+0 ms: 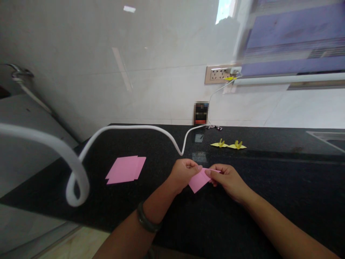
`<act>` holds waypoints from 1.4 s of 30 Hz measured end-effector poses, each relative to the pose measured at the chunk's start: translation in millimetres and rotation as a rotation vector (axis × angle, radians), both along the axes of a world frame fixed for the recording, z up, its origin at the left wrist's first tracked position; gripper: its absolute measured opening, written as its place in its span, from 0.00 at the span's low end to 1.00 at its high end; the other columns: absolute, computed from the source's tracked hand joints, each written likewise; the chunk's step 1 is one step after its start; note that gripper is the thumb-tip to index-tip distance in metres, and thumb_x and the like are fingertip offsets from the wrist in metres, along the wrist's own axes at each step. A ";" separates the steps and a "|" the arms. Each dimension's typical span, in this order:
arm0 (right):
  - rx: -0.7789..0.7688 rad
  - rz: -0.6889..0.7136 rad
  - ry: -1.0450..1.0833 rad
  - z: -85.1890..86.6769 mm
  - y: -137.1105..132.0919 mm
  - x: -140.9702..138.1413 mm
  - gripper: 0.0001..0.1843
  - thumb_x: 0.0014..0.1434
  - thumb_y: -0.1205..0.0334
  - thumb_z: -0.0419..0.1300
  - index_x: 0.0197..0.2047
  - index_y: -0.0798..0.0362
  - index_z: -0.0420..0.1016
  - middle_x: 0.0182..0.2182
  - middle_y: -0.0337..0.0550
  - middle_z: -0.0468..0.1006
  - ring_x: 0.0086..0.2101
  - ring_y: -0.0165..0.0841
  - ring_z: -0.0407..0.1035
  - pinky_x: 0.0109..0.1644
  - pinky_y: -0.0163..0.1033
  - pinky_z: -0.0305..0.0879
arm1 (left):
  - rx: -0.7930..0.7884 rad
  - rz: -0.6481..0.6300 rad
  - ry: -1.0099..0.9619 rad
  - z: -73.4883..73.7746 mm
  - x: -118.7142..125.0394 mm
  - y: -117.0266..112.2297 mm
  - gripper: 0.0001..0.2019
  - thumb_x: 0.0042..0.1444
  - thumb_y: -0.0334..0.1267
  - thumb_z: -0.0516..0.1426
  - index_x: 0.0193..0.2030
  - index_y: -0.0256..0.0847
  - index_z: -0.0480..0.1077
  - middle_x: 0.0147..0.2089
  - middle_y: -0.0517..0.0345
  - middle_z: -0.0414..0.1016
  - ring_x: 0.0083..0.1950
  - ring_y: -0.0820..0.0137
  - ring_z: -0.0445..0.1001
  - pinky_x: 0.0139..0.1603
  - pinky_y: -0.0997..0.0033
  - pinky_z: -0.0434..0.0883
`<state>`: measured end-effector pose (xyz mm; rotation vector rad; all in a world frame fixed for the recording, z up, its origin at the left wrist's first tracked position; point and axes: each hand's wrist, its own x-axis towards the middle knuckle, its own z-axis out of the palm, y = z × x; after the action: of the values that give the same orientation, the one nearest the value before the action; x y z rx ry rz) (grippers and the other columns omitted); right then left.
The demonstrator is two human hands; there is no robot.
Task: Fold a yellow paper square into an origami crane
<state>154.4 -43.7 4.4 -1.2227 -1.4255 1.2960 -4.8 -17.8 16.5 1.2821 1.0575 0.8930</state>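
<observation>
A pink sheet of paper, creased and partly folded, is held up between both my hands just above the dark counter. My left hand pinches its upper left edge with thumb and fingers. On the other side, my right hand grips the right part, thumb on top and fingers behind. One corner of the paper points down towards me. To the left lies a small stack of pink paper squares, slightly fanned out. Beyond my hands sit two folded yellow paper figures, side by side.
A thick white cable arches across the left and dips to the counter near my left hand. A phone-like device leans on the wall below a socket panel. A metal sink edge shows at far right.
</observation>
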 end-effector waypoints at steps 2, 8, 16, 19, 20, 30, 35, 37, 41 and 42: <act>0.002 -0.004 -0.002 -1.2 0.6 0.1 0.14 0.48 0.53 0.58 0.21 0.56 0.67 0.17 0.36 0.67 0.18 0.24 0.58 0.21 0.30 0.55 | 0.000 0.006 0.001 -0.5 -0.1 0.0 0.13 0.40 0.43 0.59 0.22 0.34 0.65 0.17 0.62 0.63 0.18 0.80 0.58 0.19 0.79 0.53; 0.034 -0.006 -0.056 -2.0 1.2 2.2 0.14 0.47 0.53 0.58 0.22 0.56 0.68 0.17 0.35 0.67 0.18 0.24 0.58 0.21 0.30 0.54 | 0.028 -0.089 0.027 -3.1 -1.0 -2.7 0.14 0.39 0.45 0.59 0.25 0.34 0.68 0.21 0.59 0.67 0.21 0.78 0.60 0.21 0.78 0.54; 0.046 -0.025 -0.029 1.5 -1.2 -0.5 0.12 0.48 0.55 0.58 0.24 0.56 0.69 0.18 0.35 0.66 0.19 0.24 0.57 0.22 0.31 0.52 | -0.006 -0.109 0.000 -4.4 -2.8 -2.2 0.13 0.41 0.44 0.58 0.25 0.33 0.69 0.20 0.60 0.65 0.20 0.79 0.58 0.21 0.77 0.53; 0.048 -0.042 0.010 2.7 -1.0 0.8 0.14 0.50 0.54 0.57 0.22 0.56 0.68 0.17 0.37 0.67 0.19 0.24 0.57 0.23 0.32 0.54 | -0.028 -0.106 -0.040 -4.1 -4.1 -1.3 0.12 0.42 0.43 0.58 0.25 0.33 0.68 0.20 0.60 0.64 0.20 0.80 0.57 0.21 0.77 0.52; 0.050 -0.057 0.024 2.8 -0.5 1.7 0.15 0.50 0.54 0.56 0.21 0.57 0.68 0.17 0.37 0.67 0.19 0.25 0.57 0.23 0.32 0.54 | -0.036 -0.098 -0.050 -4.0 -4.5 -0.9 0.12 0.42 0.43 0.58 0.24 0.33 0.68 0.20 0.61 0.63 0.20 0.80 0.57 0.21 0.77 0.52; 0.019 -0.130 0.270 1.1 4.1 7.8 0.14 0.51 0.53 0.55 0.24 0.56 0.70 0.21 0.39 0.70 0.20 0.25 0.60 0.23 0.32 0.56 | -0.142 -0.039 -0.142 -5.6 -4.1 2.7 0.13 0.41 0.43 0.59 0.23 0.34 0.64 0.20 0.62 0.62 0.20 0.80 0.57 0.22 0.77 0.52; 0.062 -0.113 0.189 -0.9 3.0 8.7 0.09 0.49 0.58 0.59 0.28 0.56 0.72 0.22 0.39 0.70 0.21 0.25 0.60 0.24 0.32 0.57 | -0.173 -0.091 -0.176 -5.7 -4.8 2.1 0.14 0.41 0.45 0.58 0.24 0.34 0.64 0.21 0.62 0.63 0.20 0.80 0.58 0.22 0.77 0.52; 0.070 -0.115 0.181 -2.4 3.3 9.5 0.09 0.49 0.58 0.59 0.28 0.56 0.72 0.22 0.39 0.70 0.21 0.25 0.60 0.24 0.32 0.57 | -0.169 -0.102 -0.179 -6.8 -4.9 1.9 0.14 0.41 0.45 0.58 0.25 0.34 0.64 0.21 0.62 0.63 0.20 0.80 0.57 0.22 0.77 0.52; 0.086 -0.107 0.172 -3.0 3.5 10.4 0.09 0.50 0.58 0.58 0.27 0.56 0.72 0.22 0.39 0.70 0.21 0.25 0.60 0.24 0.32 0.58 | -0.148 -0.110 -0.158 -9.7 -4.9 2.2 0.14 0.42 0.45 0.58 0.25 0.34 0.64 0.21 0.62 0.62 0.20 0.80 0.57 0.22 0.77 0.52; 0.090 -0.105 0.168 -2.8 3.4 10.5 0.09 0.50 0.58 0.58 0.27 0.56 0.72 0.22 0.39 0.70 0.21 0.25 0.60 0.24 0.32 0.58 | -0.144 -0.111 -0.151 -9.9 -4.9 2.3 0.14 0.42 0.45 0.57 0.26 0.34 0.64 0.21 0.62 0.63 0.20 0.80 0.58 0.22 0.77 0.52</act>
<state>164.9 -40.4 1.6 -1.0884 -1.2692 1.2193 -9.7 -15.6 6.6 1.1237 0.9065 0.8018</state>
